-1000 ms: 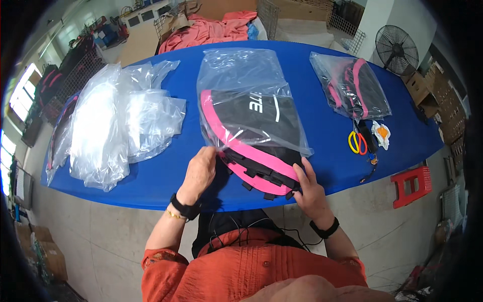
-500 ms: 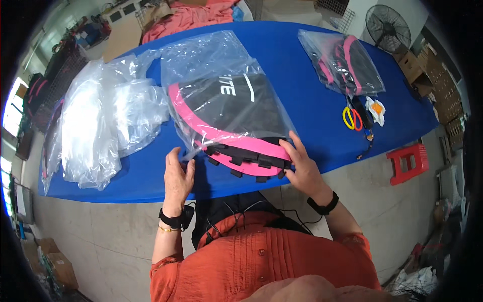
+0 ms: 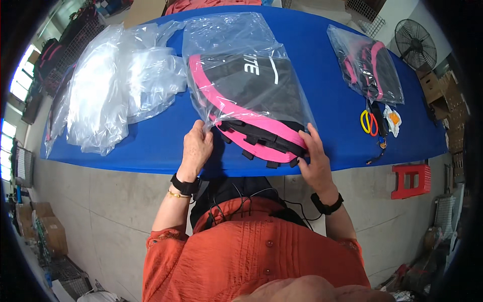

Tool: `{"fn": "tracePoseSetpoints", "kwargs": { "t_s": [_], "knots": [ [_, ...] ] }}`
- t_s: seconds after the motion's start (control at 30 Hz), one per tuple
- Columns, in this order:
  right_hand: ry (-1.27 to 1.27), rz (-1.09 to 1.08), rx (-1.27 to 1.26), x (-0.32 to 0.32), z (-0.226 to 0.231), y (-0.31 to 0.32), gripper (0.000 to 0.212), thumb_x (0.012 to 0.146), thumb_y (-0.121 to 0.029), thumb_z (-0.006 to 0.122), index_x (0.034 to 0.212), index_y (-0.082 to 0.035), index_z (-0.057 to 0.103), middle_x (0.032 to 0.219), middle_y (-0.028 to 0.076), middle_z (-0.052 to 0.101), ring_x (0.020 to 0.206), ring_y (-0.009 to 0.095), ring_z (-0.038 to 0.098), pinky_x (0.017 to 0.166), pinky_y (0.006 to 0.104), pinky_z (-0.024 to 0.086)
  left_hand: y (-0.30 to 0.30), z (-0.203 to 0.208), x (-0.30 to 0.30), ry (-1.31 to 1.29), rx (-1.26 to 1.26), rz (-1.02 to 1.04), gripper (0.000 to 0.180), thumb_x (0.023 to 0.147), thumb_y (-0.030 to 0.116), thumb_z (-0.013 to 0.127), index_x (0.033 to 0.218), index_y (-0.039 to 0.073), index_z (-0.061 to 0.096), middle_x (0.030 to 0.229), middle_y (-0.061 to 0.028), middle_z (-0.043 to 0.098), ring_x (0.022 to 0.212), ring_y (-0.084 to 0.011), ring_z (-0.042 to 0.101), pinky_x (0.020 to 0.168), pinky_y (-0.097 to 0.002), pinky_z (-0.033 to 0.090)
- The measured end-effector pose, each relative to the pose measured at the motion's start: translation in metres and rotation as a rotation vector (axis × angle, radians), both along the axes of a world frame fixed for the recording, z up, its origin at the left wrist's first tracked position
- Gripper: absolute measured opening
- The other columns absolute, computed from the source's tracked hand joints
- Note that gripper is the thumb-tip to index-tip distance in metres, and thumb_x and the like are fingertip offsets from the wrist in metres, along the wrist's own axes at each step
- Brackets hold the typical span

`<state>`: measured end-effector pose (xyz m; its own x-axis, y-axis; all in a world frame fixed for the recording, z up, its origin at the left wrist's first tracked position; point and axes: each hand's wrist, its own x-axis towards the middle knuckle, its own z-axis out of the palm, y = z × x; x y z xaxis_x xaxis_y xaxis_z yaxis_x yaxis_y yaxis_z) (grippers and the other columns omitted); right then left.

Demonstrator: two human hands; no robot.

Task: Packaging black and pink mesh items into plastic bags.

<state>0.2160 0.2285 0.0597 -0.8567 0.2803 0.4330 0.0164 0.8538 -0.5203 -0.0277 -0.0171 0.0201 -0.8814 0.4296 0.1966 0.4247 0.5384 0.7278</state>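
Holding a curved, seemingly fabric piece (image 3: 266,122) partly in crinkled plastic (image 3: 226,32).

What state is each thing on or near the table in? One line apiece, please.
Middle bag: clear, open at its near end
Pink-and-black piece: partly bagged, near end sticking out
Left hand: pinching the bag's near left edge
Right hand: gripping the piece's near right end
Bag heap: crumpled
Right bag: filled
Scissors: lying flat; open or shut unclear
Fan: upright; running or not unclear
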Motion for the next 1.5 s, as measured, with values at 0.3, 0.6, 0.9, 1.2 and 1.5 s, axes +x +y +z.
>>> {"fn": "tracePoseSetpoints", "kwargs": {
  "t_s": [0.3,0.6,0.9,1.2,1.5],
  "knots": [
    [-0.002,-0.009,-0.693,-0.003,0.003,0.013,0.05,0.099,0.003,0.06,0.144,-0.001,0.04,0.131,0.018,0.06,0.105,0.015,0.065,0.083,0.0303,0.055,0.002,0.02,-0.038,-0.224,0.252,0.118,0.017,0.094,0.015,0.063,0.096,-0.001,0.057,0.074,-0.0113,0.067,0.064,-0.0181,0.071,0.056,-0.0322,0.055],
    [-0.15,-0.014,-1.354,0.001,-0.02,-0.003,0.061,0.095,-0.015,0.071,0.146,-0.001,0.04,0.125,0.014,0.058,0.105,0.021,0.064,0.093,0.0373,0.058,0.017,0.008,-0.035,-0.362,0.282,0.117,0.021,0.093,0.012,0.065,0.104,-0.002,0.052,0.078,-0.0135,0.068,0.061,-0.0202,0.07,0.052,-0.0315,0.055],
    [0.123,0.017,-1.509,-0.024,-0.032,-0.001,0.037,0.105,-0.02,0.053,0.136,0.0,0.051,0.13,0.014,0.06,0.107,0.026,0.069,0.093,0.0448,0.06,0.022,0.004,-0.031,-0.358,0.335,0.146,0.023,0.092,0.01,0.063,0.109,-0.002,0.053,0.068,-0.0095,0.063,0.053,-0.0183,0.063,0.047,-0.031,0.051],
    [0.156,0.017,-1.514,-0.044,-0.032,-0.017,0.03,0.106,-0.012,0.044,0.134,-0.003,0.052,0.131,0.01,0.06,0.118,0.029,0.064,0.103,0.0524,0.054,0.024,0.009,-0.014,-0.44,0.18,0.121,0.035,0.084,0.008,0.064,0.116,-0.003,0.055,0.078,-0.0138,0.068,0.056,-0.0198,0.064,0.052,-0.0349,0.052],
    [0.224,-0.096,-1.56,-0.055,-0.032,-0.024,0.032,0.107,-0.012,0.045,0.138,-0.004,0.049,0.132,0.009,0.058,0.12,0.025,0.062,0.106,0.0512,0.051,0.0,0.008,0.021,-0.224,0.049,-0.118,0.035,0.083,0.009,0.06,0.116,-0.001,0.059,0.082,-0.0169,0.067,0.076,-0.0262,0.066,0.071,-0.0388,0.052]
  ]
}}
